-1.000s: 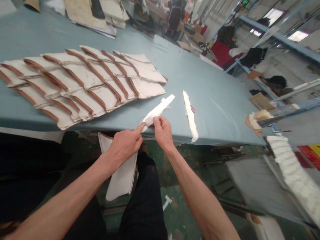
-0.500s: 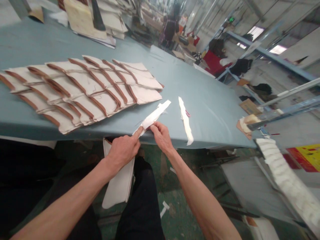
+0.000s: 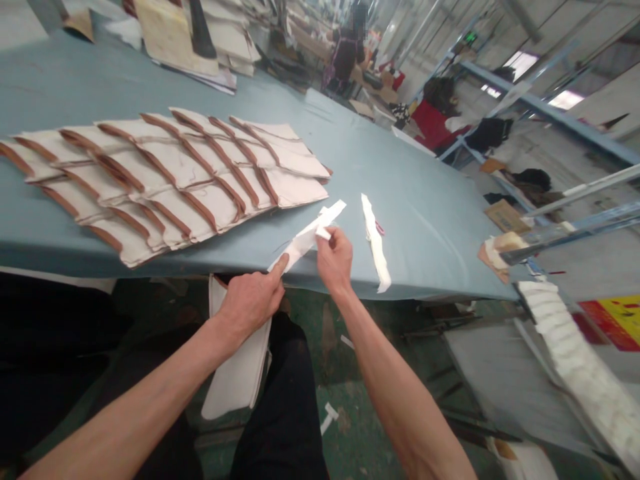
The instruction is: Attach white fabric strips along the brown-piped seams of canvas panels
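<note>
My left hand [image 3: 255, 297] is closed at the table's front edge, its thumb and index finger on the lower end of a long white strip [image 3: 301, 245]. My right hand [image 3: 336, 259] pinches a small white tape-like piece [image 3: 323, 233] just above that strip. Whether the piece is joined to the strip, I cannot make out. Below my left hand, a pale fabric panel [image 3: 237, 377] with a brown edge hangs down in front of my legs. To the right of my right hand lies a stack of narrow white strips [image 3: 375, 247] with a small pinkish-red thing beside it.
Overlapping pale panels with brown edges [image 3: 175, 180] spread over the left of the blue-green table [image 3: 425, 227]. More stacked pieces [image 3: 175, 40] stand at the back left. A metal rack [image 3: 560, 120] is on the right. Far off is another person [image 3: 345, 60]. White scraps [image 3: 329, 419] lie on the floor.
My right hand has moved up and a little right along the strip, and a white piece now shows between its fingertips. My left hand stays at the strip's lower end.
</note>
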`<action>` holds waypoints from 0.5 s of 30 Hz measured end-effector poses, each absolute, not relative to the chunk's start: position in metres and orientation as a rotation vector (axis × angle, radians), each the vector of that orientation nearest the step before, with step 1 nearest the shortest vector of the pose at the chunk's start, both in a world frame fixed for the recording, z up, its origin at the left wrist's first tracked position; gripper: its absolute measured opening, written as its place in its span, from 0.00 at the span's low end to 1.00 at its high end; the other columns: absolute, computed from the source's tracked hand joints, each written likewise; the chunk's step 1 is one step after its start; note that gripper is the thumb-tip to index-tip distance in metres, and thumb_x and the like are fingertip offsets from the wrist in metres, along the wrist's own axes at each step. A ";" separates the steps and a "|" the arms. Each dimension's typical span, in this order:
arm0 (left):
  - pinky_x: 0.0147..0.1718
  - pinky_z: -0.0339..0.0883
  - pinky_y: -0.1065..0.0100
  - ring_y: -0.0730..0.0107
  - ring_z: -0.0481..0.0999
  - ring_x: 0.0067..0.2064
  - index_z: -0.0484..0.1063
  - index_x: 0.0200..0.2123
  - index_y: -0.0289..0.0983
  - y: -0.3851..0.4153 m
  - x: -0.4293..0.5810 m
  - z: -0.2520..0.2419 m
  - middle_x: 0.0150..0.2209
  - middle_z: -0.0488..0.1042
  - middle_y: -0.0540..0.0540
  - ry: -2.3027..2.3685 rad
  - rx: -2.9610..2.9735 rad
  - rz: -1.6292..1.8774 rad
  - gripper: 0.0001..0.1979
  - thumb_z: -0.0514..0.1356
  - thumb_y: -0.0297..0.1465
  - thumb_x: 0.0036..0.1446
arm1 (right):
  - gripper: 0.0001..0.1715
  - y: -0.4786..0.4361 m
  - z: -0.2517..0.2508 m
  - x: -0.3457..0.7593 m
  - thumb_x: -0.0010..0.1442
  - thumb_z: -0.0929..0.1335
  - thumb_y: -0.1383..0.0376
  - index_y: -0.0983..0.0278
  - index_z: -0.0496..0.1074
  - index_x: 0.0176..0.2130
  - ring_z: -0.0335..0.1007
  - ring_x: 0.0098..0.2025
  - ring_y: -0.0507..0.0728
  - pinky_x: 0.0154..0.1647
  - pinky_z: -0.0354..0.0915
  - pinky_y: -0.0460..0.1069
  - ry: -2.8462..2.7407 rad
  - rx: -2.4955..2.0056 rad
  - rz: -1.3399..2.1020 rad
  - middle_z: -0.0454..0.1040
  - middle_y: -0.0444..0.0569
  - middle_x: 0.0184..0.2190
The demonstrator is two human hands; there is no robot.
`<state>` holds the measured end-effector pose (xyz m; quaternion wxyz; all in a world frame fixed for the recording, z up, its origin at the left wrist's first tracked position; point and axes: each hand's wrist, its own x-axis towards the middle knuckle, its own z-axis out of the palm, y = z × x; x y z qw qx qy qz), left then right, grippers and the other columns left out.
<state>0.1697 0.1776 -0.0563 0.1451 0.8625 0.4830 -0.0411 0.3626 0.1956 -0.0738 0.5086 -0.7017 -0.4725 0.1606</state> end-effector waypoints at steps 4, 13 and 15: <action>0.46 0.81 0.49 0.39 0.90 0.46 0.53 0.81 0.39 0.177 0.170 -0.061 0.41 0.89 0.33 1.400 2.463 -0.083 0.33 0.49 0.33 0.77 | 0.17 0.228 -0.060 0.407 0.70 0.64 0.51 0.61 0.71 0.40 0.75 0.33 0.56 0.37 0.69 0.50 -1.047 -1.682 0.375 0.77 0.46 0.31; 0.41 0.82 0.51 0.39 0.91 0.41 0.56 0.80 0.38 0.178 0.175 -0.080 0.37 0.89 0.37 1.439 2.388 0.000 0.32 0.48 0.34 0.77 | 0.11 0.303 -0.028 0.490 0.68 0.70 0.59 0.59 0.69 0.33 0.72 0.35 0.55 0.39 0.67 0.47 -1.055 -1.734 0.240 0.71 0.41 0.27; 0.40 0.82 0.53 0.40 0.91 0.41 0.57 0.79 0.39 0.179 0.176 -0.088 0.36 0.89 0.39 1.477 2.357 0.024 0.32 0.49 0.35 0.76 | 0.12 0.319 -0.021 0.507 0.69 0.69 0.62 0.59 0.68 0.32 0.73 0.38 0.55 0.41 0.68 0.48 -1.043 -1.748 0.200 0.71 0.42 0.28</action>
